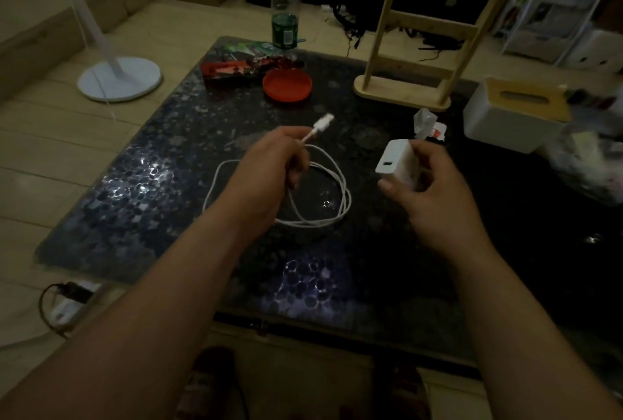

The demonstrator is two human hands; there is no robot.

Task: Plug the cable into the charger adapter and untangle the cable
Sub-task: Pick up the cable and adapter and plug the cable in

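Note:
My left hand grips a white cable just behind its plug, which sticks up and to the right, free in the air. The rest of the cable lies in loose loops on the dark speckled table under and between my hands. My right hand holds a white charger adapter above the table, its port face turned left toward the plug. Plug and adapter are apart, with a clear gap between them.
At the table's far side are a red lid, snack wrappers, a plastic bottle and a wooden rack. A white tissue box and crumpled paper sit at the right. A white lamp base stands on the floor, left.

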